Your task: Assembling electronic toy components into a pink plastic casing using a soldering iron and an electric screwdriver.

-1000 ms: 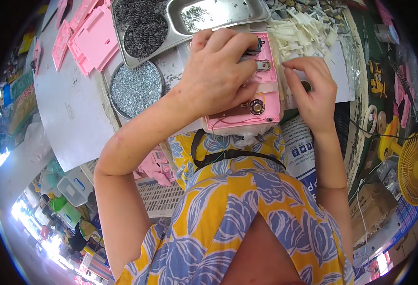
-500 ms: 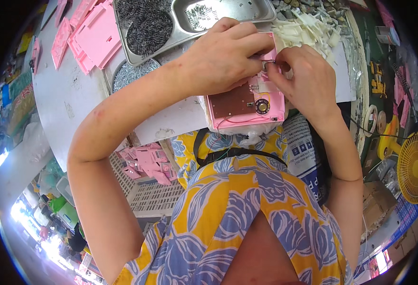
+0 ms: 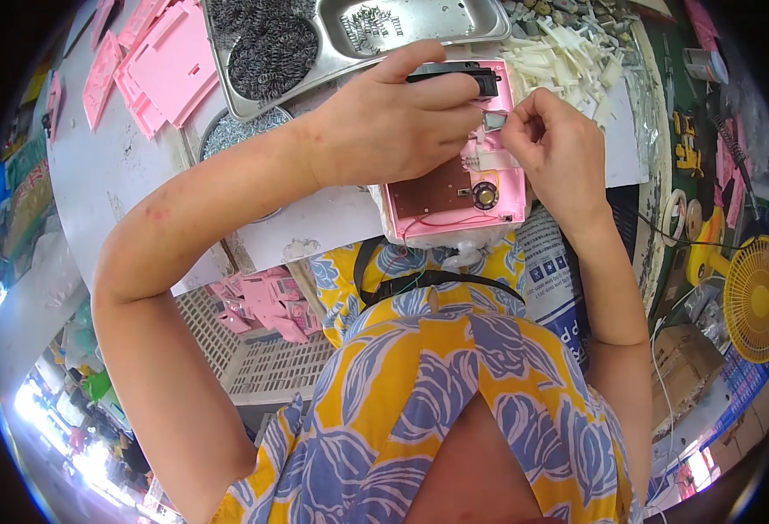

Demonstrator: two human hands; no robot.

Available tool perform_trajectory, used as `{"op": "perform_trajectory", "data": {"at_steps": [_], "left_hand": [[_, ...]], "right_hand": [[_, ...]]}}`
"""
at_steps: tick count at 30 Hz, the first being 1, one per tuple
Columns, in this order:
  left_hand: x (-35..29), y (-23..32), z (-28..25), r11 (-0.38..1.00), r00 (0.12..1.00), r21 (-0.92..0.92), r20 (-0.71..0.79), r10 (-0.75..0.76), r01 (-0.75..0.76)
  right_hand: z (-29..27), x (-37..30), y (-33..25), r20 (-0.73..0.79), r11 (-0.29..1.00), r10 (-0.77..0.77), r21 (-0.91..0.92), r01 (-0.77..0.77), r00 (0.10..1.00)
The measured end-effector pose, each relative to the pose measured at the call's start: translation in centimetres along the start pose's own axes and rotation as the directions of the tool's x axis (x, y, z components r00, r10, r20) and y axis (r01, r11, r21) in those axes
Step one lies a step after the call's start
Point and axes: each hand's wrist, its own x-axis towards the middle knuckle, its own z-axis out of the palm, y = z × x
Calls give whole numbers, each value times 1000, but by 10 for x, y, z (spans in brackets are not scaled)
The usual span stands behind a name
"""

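Note:
A pink plastic casing (image 3: pixel 511 196) lies open in front of me, holding a brown board (image 3: pixel 428 188), a round black speaker (image 3: pixel 485 195) and thin wires. My left hand (image 3: pixel 393 118) reaches over its left side, fingers curled and tips out of sight. A black plastic part (image 3: pixel 485 81) shows between its outer fingers, at the casing's far end. Close to the left fingertips is a small silvery-framed piece (image 3: pixel 494 120). My right hand (image 3: pixel 564 153) is at the casing's right edge, thumb and fingers pinched together. What they pinch, if anything, is hidden.
Beyond the casing stands a metal tray (image 3: pixel 328 57) of dark springs, beside a bowl of screws (image 3: pixel 227 138). White plastic parts (image 3: pixel 568 61) are heaped far right. Pink panels (image 3: pixel 166 70) lie far left. A basket (image 3: pixel 280 371) holds pink parts; a yellow fan (image 3: pixel 756 297) stands right.
My right hand has drawn slightly right, away from the silvery piece, which shows more now. The left fingers have shifted, and the black part has come into sight.

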Motion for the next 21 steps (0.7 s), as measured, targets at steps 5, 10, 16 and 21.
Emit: {"op": "perform_trajectory", "data": {"at_steps": [5, 10, 16, 21], "left_hand": [[3, 11, -5, 981, 979, -41, 84, -186, 190], [5, 27, 16, 970, 969, -73, -68, -237, 232], [12, 31, 14, 950, 956, -106, 28, -291, 292], [14, 37, 8, 961, 959, -21, 80, -273, 276]], "right_hand": [[-21, 6, 36, 300, 745, 142, 595, -302, 943], [-9, 0, 34, 249, 731, 148, 625, -276, 957], [-8, 1, 28, 245, 767, 181, 571, -292, 953], [-11, -18, 2, 135, 859, 223, 441, -260, 965]]}}
